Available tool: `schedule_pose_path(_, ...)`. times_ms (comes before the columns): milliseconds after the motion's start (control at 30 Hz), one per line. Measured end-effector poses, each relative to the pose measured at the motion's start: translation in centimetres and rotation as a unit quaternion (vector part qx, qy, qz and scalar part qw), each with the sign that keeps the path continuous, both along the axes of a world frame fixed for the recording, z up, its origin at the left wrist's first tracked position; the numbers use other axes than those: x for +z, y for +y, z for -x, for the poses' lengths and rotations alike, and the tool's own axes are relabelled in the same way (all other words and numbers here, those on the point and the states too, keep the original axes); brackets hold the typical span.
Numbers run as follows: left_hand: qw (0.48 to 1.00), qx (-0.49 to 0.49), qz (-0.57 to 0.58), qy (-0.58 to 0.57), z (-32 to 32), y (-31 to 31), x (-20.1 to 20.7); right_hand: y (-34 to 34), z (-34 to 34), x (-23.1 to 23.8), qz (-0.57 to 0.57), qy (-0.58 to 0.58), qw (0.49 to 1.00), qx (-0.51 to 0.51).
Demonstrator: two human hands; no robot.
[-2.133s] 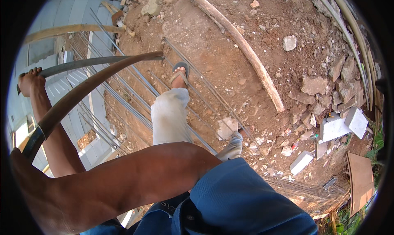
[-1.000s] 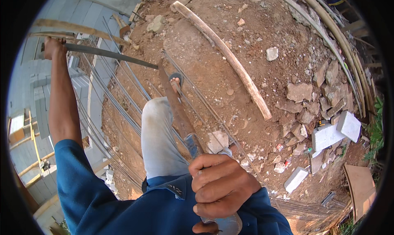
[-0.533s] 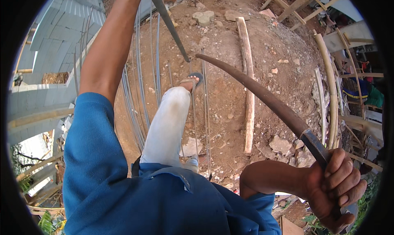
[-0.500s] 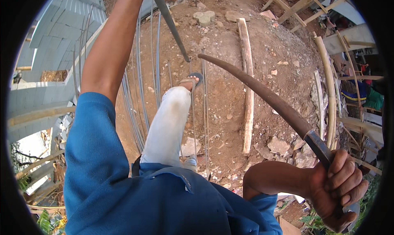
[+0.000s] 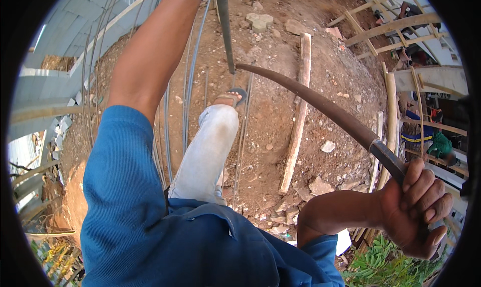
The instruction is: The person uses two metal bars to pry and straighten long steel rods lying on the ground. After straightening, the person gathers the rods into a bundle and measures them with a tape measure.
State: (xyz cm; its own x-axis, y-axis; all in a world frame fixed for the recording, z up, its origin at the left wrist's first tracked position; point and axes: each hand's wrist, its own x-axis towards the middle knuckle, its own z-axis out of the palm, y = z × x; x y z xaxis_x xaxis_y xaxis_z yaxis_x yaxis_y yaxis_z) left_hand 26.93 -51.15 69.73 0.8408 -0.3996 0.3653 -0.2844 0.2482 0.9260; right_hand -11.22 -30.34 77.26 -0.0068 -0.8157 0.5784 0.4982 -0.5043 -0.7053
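My right hand (image 5: 416,207) is closed round the dark grip of a long brown metal bar (image 5: 320,104), which curves in the picture and narrows toward its far end. A straight dark grey bar (image 5: 225,29) comes down from the top edge, and its lower end seems to meet the brown bar's tip; whether they are joined I cannot tell. My left arm (image 5: 150,56) stretches forward out of the top of the picture, with the hand beyond the edge. One sandalled foot (image 5: 234,96) stands just below the bar ends.
Long thin metal rods (image 5: 190,81) lie on the earth beneath and beside my leg. A wooden pole (image 5: 295,136) lies to the right, with broken stones (image 5: 320,185) near it. Grey sheets (image 5: 55,91) stand at left; timber framing (image 5: 391,31) and green cloth (image 5: 441,144) are at right.
The tips of the brown and grey bars have come closer together. My right hand has shifted slightly up and right, still gripping the brown bar. The whole view has turned somewhat.
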Motion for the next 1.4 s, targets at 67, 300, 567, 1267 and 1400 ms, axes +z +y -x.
schedule_pose_path(67, 1.0, -0.006, -0.005, -0.009, -0.1, 0.1, 0.1, -0.8, -0.6, -0.4, 0.001, 0.006, 0.999, 0.037)
schedule_pose_path(300, 1.0, -0.011, 0.0, 0.003, 0.1, -0.7, -0.1, -5.7, -4.8, -1.4, 0.164, 0.132, 0.937, 0.279)
schedule_pose_path(567, 0.997, 0.047, -0.047, -0.04, -0.6, -3.1, -0.9, 0.3, -4.3, -2.6, 0.171, 0.133, 0.927, 0.307)
schedule_pose_path(1267, 0.984, 0.053, -0.144, -0.09, 3.9, -6.9, -0.4, 9.4, 1.3, -9.2, 0.13, -0.004, 0.982, 0.138)
schedule_pose_path(1400, 0.985, 0.064, -0.14, -0.08, 4.3, -8.7, -0.4, 11.9, 2.2, -11.1, 0.144, -0.022, 0.98, 0.134)
